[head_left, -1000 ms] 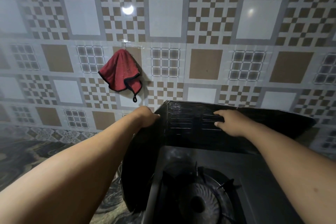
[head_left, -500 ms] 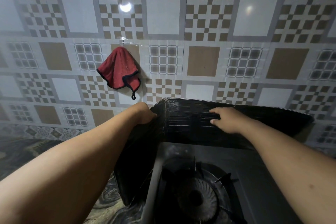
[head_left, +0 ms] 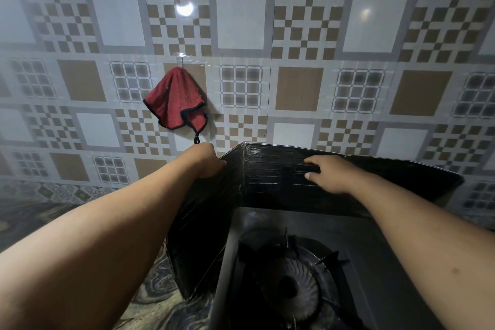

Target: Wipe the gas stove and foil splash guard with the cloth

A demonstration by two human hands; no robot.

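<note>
The foil splash guard (head_left: 270, 177), dark and shiny, stands folded around the back and left of the black gas stove (head_left: 380, 257). My left hand (head_left: 207, 159) is closed over the guard's top edge at the left fold. On the inside of the back panel lies my right hand (head_left: 330, 174), fingers spread and pointing left, with no cloth visible in it. A red cloth (head_left: 175, 100) with black trim hangs from a hook on the wall, just above my left hand and apart from it.
The stove's burner (head_left: 292, 289) with its pan supports sits below my right forearm. A patterned tiled wall (head_left: 297, 88) rises right behind the guard. A dark marbled counter (head_left: 29, 220) extends to the left of the stove.
Both hands keep their places on the guard. The view has shifted slightly, nothing else.
</note>
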